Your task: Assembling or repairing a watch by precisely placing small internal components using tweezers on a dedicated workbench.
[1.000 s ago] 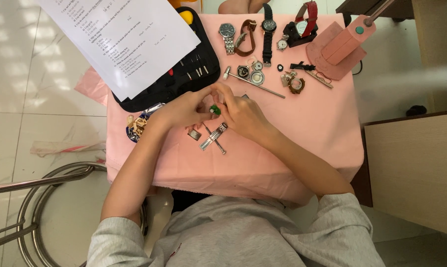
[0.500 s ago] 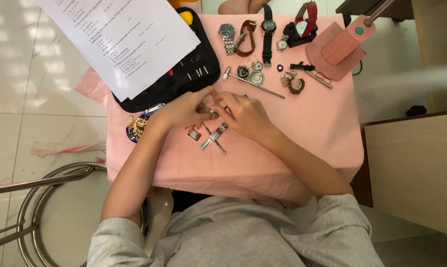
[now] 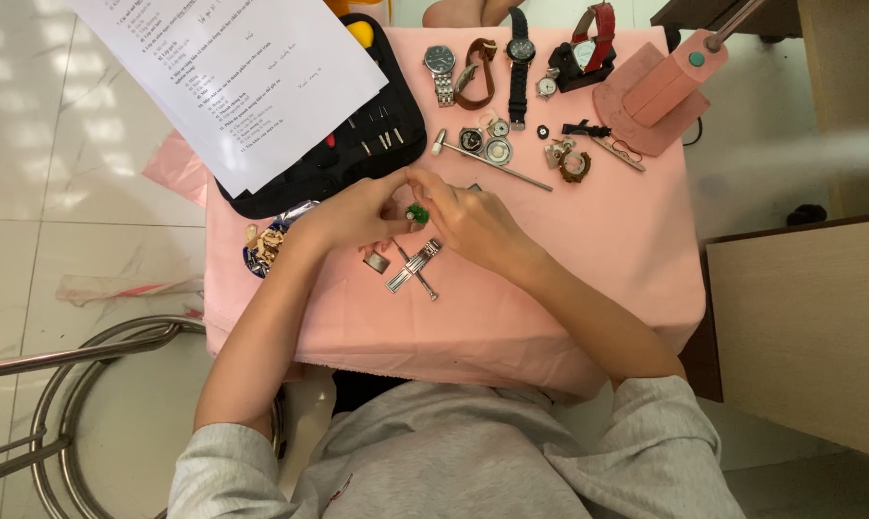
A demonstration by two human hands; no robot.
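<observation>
Both hands met over the middle of the pink-covered worktop [image 3: 588, 288]. The left hand [image 3: 353, 213] and the right hand [image 3: 468, 219] had their fingers closed together around one small green object [image 3: 416, 213], a round, bright piece held between the fingertips just above the cloth; it was too small to say for certain what it was.

Just below the hands lay one silver cross-shaped metal tool [image 3: 415, 268] and, beside it, one small square metal piece [image 3: 377, 261]. Near the left wrist sat a small heap of gold and silver parts [image 3: 264, 245].

Along the far edge four wristwatches were counted: one on a silver metal bracelet [image 3: 441, 69], one with a brown strap [image 3: 478, 73], one with a black strap [image 3: 521, 53], and one with a red strap [image 3: 596, 29] on a black stand. Between them and the hands lay one long thin metal rod [image 3: 497, 161], two round watch cases [image 3: 485, 144] touching each other, and a cluster of loose pieces [image 3: 571, 161].

One black tool case [image 3: 357, 149] lay open at the far left corner, partly under a stack of white printed sheets [image 3: 252, 77]. One pink block with a handle [image 3: 660, 86] stood at the far right.
</observation>
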